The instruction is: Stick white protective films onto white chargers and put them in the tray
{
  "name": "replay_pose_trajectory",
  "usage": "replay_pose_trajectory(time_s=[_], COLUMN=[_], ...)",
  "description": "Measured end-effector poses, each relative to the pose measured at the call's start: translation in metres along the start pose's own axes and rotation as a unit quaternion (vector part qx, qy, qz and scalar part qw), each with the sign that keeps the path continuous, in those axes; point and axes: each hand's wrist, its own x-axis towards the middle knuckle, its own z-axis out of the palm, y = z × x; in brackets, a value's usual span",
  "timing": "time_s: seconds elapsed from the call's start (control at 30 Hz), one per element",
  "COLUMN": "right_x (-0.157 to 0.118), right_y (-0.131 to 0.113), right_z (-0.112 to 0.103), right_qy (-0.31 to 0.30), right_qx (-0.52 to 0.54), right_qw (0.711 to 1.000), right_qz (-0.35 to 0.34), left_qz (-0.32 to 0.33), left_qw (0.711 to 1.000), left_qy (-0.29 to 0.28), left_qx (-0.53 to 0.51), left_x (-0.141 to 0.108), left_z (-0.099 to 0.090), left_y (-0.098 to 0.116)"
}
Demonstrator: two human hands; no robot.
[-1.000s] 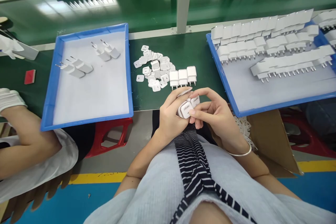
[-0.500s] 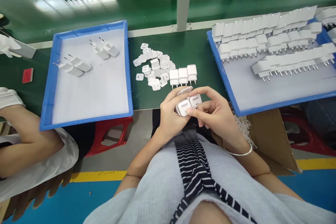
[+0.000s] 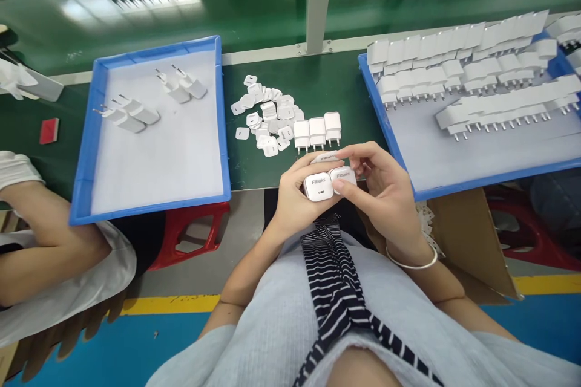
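Observation:
Two white plug chargers, a left one (image 3: pixel 316 196) and a right one (image 3: pixel 347 175), sit side by side with their printed end faces toward me. My left hand (image 3: pixel 293 199) is closed around them, and a loose white end cap (image 3: pixel 325 158) shows between its fingers. The left charger's face has a small port slot. My right hand (image 3: pixel 385 193) is closed at the right charger, its thumb lying on the face and partly covering it. The right index fingertip is close to the loose cap. Just beyond my hands, three white chargers (image 3: pixel 316 130) stand in a row on the green table.
Loose white end caps (image 3: pixel 270 112) lie piled left of the row. A blue-rimmed tray (image 3: pixel 225 151) at left holds several chargers; another blue tray (image 3: pixel 385 127) at right holds rows of them. A co-worker's arm (image 3: pixel 59 236) is at far left. A cardboard box (image 3: pixel 472 242) stands below right.
My right thumb has moved from the left charger's face to the right charger's, uncovering the left one's port. The two chargers and the loose cap have turned more squarely toward me.

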Motion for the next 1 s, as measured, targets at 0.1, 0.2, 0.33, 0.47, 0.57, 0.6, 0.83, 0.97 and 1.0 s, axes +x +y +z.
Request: replay_pose_trajectory(time_s=[0.1,0.2,0.33,0.47,0.57,0.6,0.83,0.97,1.0], right_x=[-0.002,-0.005,-0.006,-0.005,-0.003,-0.003,0.005,0.008,0.009], right_y=[0.001,0.001,0.002,0.003,0.003,0.002,0.010,0.027,0.031], right_z=[0.001,0.001,0.005,0.009,0.007,0.006,-0.010,-0.022,-0.025], right_qy=[-0.023,-0.042,-0.049,-0.038,-0.042,-0.045,-0.027,0.034,0.046], right_qx=[0.056,0.082,0.081,0.098,0.136,0.166,0.308,0.284,0.275], right_qw=[0.998,0.995,0.995,0.994,0.990,0.985,0.950,0.957,0.959], right_qz=[0.026,0.036,0.013,-0.007,0.011,0.024,0.043,0.043,0.047], left_qz=[-0.012,-0.011,-0.028,-0.069,-0.074,-0.071,-0.022,-0.075,-0.126], left_qw=[1.000,0.999,0.997,0.994,0.994,0.995,0.995,0.890,0.819], left_qy=[-0.007,-0.020,-0.014,0.013,0.024,0.023,0.017,0.028,0.021], left_qx=[-0.018,-0.042,-0.072,-0.082,-0.075,-0.067,0.098,0.449,0.559], left_x=[-0.001,0.000,-0.001,-0.003,-0.004,-0.004,0.000,0.003,0.005], left_z=[-0.001,-0.003,-0.003,-0.001,0.001,0.002,-0.038,-0.108,-0.126], left_y=[0.001,0.001,0.002,0.009,0.016,0.018,0.031,0.043,0.043])
